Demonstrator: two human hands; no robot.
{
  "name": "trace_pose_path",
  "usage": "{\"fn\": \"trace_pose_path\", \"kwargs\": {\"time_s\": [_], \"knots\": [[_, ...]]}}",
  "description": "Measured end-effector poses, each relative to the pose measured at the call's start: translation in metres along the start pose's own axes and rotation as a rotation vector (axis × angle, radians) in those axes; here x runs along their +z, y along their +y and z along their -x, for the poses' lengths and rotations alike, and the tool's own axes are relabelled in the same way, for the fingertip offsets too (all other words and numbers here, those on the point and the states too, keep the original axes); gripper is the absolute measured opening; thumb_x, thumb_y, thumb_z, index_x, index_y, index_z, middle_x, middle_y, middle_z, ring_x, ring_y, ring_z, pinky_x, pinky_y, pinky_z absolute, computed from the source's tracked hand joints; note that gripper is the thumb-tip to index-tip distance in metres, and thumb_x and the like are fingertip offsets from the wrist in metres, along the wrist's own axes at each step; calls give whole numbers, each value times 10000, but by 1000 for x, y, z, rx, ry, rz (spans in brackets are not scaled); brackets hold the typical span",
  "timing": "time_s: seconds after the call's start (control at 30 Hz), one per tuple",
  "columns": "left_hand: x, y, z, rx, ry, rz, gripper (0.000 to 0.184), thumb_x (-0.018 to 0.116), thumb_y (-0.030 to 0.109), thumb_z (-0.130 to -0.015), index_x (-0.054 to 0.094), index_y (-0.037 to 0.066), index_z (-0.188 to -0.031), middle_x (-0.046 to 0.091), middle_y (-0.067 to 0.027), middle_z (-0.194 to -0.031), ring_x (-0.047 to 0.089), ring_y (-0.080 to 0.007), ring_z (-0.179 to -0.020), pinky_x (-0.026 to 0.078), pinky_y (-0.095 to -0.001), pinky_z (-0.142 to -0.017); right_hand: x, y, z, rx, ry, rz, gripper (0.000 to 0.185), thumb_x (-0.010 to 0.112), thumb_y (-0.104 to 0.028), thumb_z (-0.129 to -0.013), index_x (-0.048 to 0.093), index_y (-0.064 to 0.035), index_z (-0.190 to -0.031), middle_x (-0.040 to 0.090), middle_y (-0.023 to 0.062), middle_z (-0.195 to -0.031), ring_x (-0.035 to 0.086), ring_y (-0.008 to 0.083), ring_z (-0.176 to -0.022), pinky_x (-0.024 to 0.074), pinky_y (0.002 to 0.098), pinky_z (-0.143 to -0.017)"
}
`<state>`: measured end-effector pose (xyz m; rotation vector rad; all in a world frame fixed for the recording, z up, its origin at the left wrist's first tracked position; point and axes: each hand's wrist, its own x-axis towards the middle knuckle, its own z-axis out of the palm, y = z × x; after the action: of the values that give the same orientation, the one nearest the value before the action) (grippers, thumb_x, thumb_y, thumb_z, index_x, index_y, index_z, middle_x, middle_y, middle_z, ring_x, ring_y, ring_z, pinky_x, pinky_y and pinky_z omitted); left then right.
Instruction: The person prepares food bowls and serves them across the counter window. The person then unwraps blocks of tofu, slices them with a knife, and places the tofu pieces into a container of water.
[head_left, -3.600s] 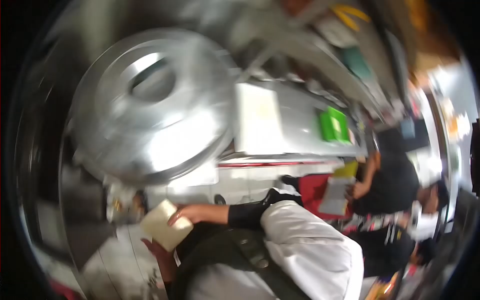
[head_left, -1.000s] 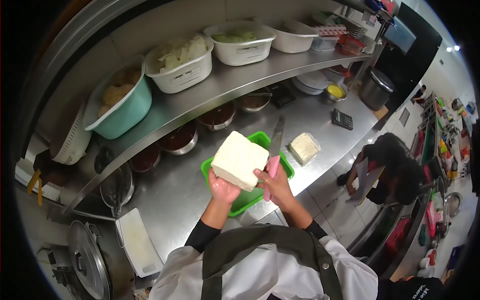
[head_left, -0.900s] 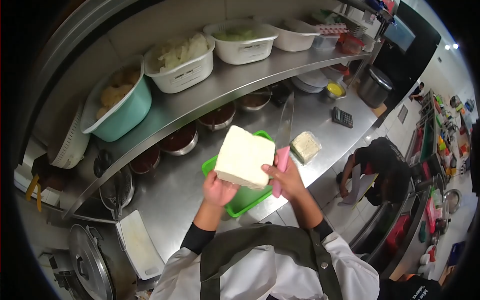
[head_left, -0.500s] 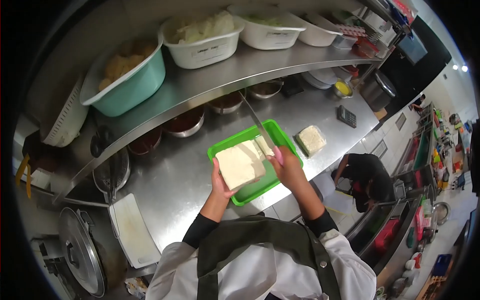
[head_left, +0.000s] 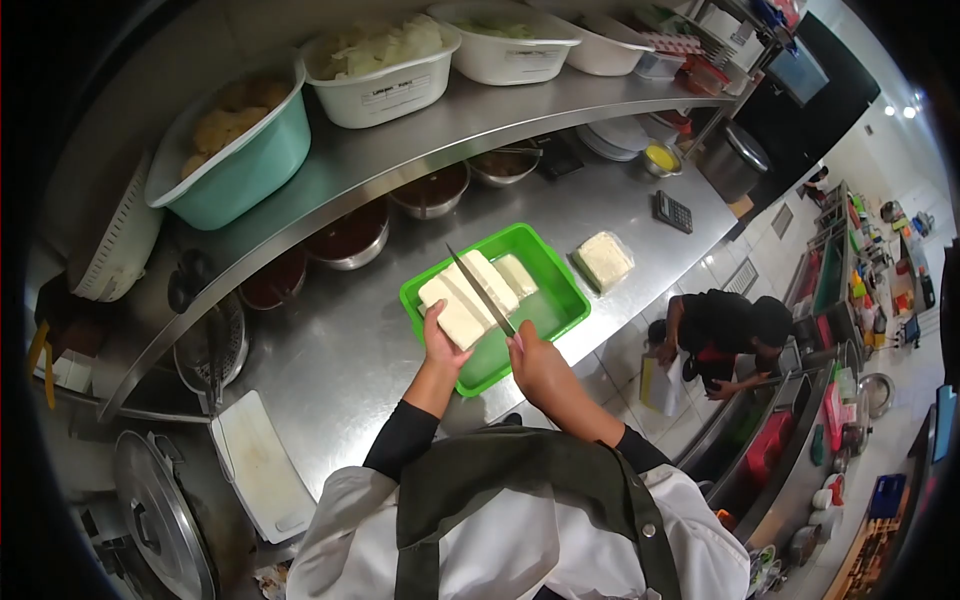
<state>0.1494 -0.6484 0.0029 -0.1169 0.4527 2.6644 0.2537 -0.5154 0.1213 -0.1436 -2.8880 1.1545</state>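
Note:
My left hand (head_left: 442,342) is closed round the side of a pale tofu block (head_left: 452,308) held over a green plastic tray (head_left: 578,309). The fingers of my right hand (head_left: 543,372) wrap the pink handle of a knife (head_left: 482,290). Its long blade lies slantwise across the block, which looks parted along that line; how deep the cut goes, I cannot tell. A smaller cut piece of tofu (head_left: 516,277) rests in the tray by the block. Right of the tray sits another white block in clear wrap (head_left: 604,261).
Bowls of red sauce (head_left: 350,240) stand under a steel shelf (head_left: 420,140) bearing tubs of food. A calculator (head_left: 673,211) and a yellow-filled bowl (head_left: 661,158) are at the far right. A cutting board (head_left: 262,470) lies at left. Another person (head_left: 725,335) crouches beyond the counter.
The knife has moved left from the smaller piece onto the large block, my right hand with it. The block now shows a split under the blade. My view has shifted slightly.

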Motion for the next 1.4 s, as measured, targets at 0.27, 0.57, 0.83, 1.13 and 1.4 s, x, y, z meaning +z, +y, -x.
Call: {"fn": "trace_pose_path", "kwargs": {"time_s": [0.27,0.57,0.83,1.13,1.4], "knots": [[3,3,1,-34,-26,-53,699,589,347,-737,405,51,-1342,510,-164,-1289,517,-356,-1168,432,-506,-983,3,-2,3,35,-38,86,234,468,-201,-951,409,26,-956,575,294,-669,564,483,-652,422,551,-564],[4,6,-4,-43,-141,-21,709,568,287,-741,350,107,-1391,479,-160,-1317,496,-338,-1192,405,-481,-1013,0,-11,2,89,-58,115,242,450,-210,-957,406,27,-976,589,298,-693,577,485,-664,439,554,-578],[5,8,-9,-64,-126,-27,717,565,281,-733,348,84,-1388,484,-162,-1313,499,-345,-1188,408,-483,-1013,-1,-17,-1,102,-104,140,207,425,-167,-952,389,37,-949,589,281,-682,591,452,-659,466,517,-592],[11,12,-10,-14,-172,-95,789,559,263,-715,288,105,-1439,432,-147,-1372,453,-333,-1238,374,-473,-1042,2,-16,-2,139,-114,157,261,429,-192,-950,415,63,-1006,599,287,-702,589,462,-672,460,530,-593],[26,15,-10,46,-254,-174,839,560,278,-710,235,116,-1467,356,-140,-1435,405,-325,-1278,362,-465,-1045,5,-10,-10,113,-178,232,275,421,-148,-944,421,97,-1069,624,274,-769,625,420,-746,502,472,-658]]}}
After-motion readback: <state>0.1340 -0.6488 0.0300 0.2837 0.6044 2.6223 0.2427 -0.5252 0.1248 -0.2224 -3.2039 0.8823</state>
